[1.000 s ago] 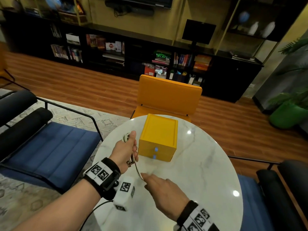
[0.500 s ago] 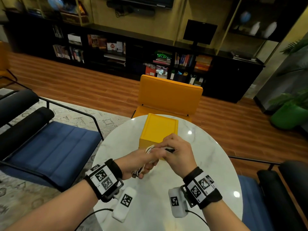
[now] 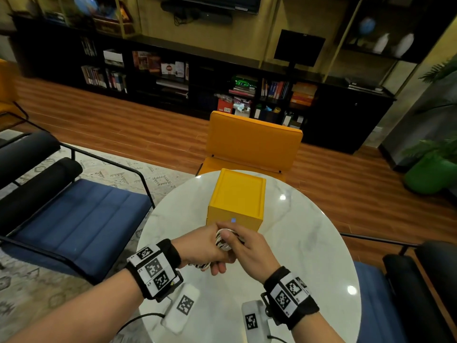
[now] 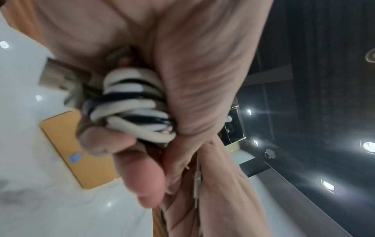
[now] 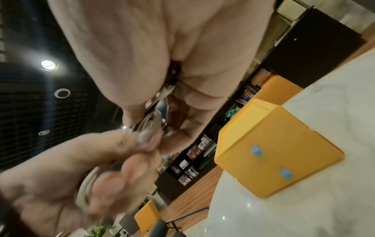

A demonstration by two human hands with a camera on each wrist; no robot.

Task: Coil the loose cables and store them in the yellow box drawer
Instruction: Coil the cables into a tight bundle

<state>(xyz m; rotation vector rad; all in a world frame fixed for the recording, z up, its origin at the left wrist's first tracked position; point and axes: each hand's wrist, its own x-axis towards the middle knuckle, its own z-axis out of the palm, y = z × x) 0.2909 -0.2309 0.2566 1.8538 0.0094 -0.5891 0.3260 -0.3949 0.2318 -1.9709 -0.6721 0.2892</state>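
Observation:
A white cable coil [image 3: 222, 242] with dark bands sits between both hands, just in front of the yellow box [image 3: 237, 198] on the round marble table [image 3: 304, 243]. My left hand [image 3: 205, 251] grips the coil [image 4: 134, 110] from the left; its USB plug [image 4: 58, 75] sticks out beside the palm. My right hand [image 3: 243, 246] pinches the top of the coil [image 5: 150, 121] with thumb and fingers. The box [image 5: 270, 147] shows two blue marks on its front, and its drawers look closed.
A yellow chair [image 3: 252, 142] stands behind the table. Blue seats with black frames flank it at left [image 3: 74, 219] and right [image 3: 395, 293]. A dark bookshelf [image 3: 173, 75] lines the far wall, and a green pot [image 3: 430, 174] stands at the right.
My right hand came up from the table to meet the left hand at the coil. The loose strand that hung down is now wound into the bundle, held lower before the box.

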